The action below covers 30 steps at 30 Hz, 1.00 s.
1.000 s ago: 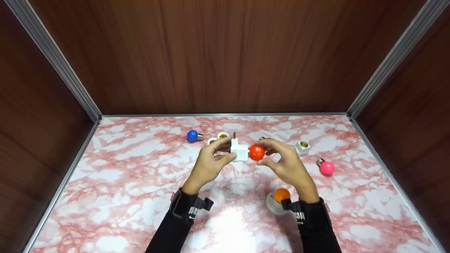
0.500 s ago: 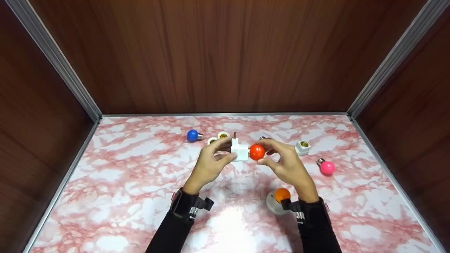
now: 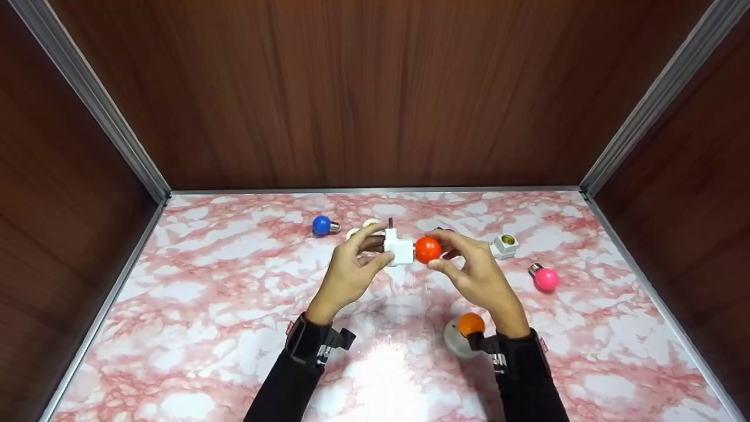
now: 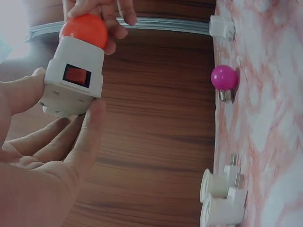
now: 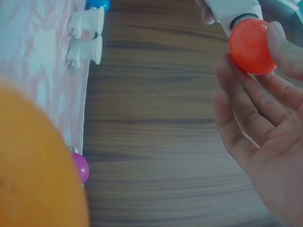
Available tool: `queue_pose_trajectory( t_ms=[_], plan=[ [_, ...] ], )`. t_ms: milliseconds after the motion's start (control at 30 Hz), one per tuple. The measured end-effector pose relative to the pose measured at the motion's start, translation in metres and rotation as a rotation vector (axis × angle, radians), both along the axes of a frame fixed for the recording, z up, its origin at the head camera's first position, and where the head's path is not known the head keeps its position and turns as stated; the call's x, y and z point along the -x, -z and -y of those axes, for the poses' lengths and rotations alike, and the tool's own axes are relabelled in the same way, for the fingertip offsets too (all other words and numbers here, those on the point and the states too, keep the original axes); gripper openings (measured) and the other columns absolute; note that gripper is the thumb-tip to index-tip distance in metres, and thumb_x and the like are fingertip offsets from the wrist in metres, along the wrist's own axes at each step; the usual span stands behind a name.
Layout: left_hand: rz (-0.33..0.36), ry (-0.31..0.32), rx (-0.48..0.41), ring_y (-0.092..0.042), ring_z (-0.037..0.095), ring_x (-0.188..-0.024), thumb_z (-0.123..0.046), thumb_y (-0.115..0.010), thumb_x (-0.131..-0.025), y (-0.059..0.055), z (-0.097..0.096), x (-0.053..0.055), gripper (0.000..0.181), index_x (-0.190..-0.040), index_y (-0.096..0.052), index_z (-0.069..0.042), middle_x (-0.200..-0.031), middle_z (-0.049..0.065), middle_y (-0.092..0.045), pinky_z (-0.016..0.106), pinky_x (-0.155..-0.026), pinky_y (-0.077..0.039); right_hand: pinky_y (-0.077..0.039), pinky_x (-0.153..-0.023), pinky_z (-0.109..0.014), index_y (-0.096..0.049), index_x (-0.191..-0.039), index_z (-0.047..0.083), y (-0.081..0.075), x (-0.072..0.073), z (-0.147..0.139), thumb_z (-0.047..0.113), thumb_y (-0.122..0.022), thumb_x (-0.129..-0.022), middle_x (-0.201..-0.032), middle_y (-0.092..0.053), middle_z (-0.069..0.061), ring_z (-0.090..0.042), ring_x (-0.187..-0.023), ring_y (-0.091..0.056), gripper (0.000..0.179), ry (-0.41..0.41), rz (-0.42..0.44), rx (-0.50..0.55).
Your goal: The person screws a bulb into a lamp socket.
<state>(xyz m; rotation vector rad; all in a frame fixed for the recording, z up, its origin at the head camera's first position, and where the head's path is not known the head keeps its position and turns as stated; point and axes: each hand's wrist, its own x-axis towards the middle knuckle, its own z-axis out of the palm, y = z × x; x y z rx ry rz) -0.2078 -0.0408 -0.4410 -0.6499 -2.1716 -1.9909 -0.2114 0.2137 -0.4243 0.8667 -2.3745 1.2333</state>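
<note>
My left hand (image 3: pixel 347 271) pinches a white plug-in lamp socket (image 3: pixel 400 252) between thumb and fingers. Its metal prong points away from me in the head view, and a red rocker switch (image 4: pixel 76 75) shows on it in the left wrist view. From the right, my right hand (image 3: pixel 476 268) holds a red light bulb (image 3: pixel 428 250) by its round globe. The bulb's base sits at the socket's mouth, with a thin band of metal (image 5: pixel 245 19) showing between them in the right wrist view. Both are held up above the table.
On the marbled table (image 3: pixel 222 328) lie a blue bulb (image 3: pixel 321 225), a pink bulb (image 3: pixel 546 279) and a purple bulb (image 4: pixel 224 77). Two round white sockets (image 4: pixel 222 208) stand behind my left hand. A square white socket (image 3: pixel 505 246) is at right. An orange bulb (image 3: pixel 471 324) on a round base is near my right wrist.
The socket and red bulb have risen very slightly in the head view. My left fingers have shifted a little on the socket; both hands otherwise keep their places.
</note>
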Motion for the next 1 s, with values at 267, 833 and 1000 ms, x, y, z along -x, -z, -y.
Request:
queue_pose_trajectory(
  t_ms=[267, 833, 1000],
  plan=[
    [-0.140, -0.013, 0.090, -0.077, 0.031, -0.115, -0.014, -0.073, -0.101, 0.0031, -0.0011, 0.0011, 0.040, -0.137, -0.060, -0.001, -0.128, 0.022, -0.076, 0.034, -0.096, -0.067, -0.067, -0.084, -0.036, -0.071, -0.134, 0.001, 0.0017, 0.0007, -0.0002, 0.008, -0.084, -0.088, -0.106, -0.082, -0.008, -0.018, -0.094, -0.076, 0.048, 0.011, -0.008, 0.000],
    [-0.288, -0.128, 0.390, -0.073, 0.020, -0.092, -0.012, -0.086, -0.085, 0.0057, 0.0006, -0.0005, 0.040, -0.122, -0.072, -0.008, -0.115, 0.009, -0.077, 0.030, -0.079, -0.067, -0.069, -0.083, -0.038, -0.073, -0.130, 0.003, 0.0025, 0.0013, 0.0001, 0.013, -0.087, -0.086, -0.115, -0.082, -0.011, -0.024, -0.095, -0.079, 0.048, -0.032, 0.000, -0.031],
    [-0.310, -0.154, 0.460, -0.071, 0.026, -0.091, -0.013, -0.084, -0.085, 0.0084, -0.0002, -0.0006, 0.040, -0.122, -0.071, -0.010, -0.115, 0.009, -0.074, 0.037, -0.077, -0.065, -0.069, -0.082, -0.039, -0.074, -0.129, 0.004, 0.0035, 0.0013, 0.0012, 0.016, -0.086, -0.087, -0.115, -0.082, -0.012, -0.024, -0.092, -0.079, 0.045, -0.028, 0.018, -0.047]
  ],
)
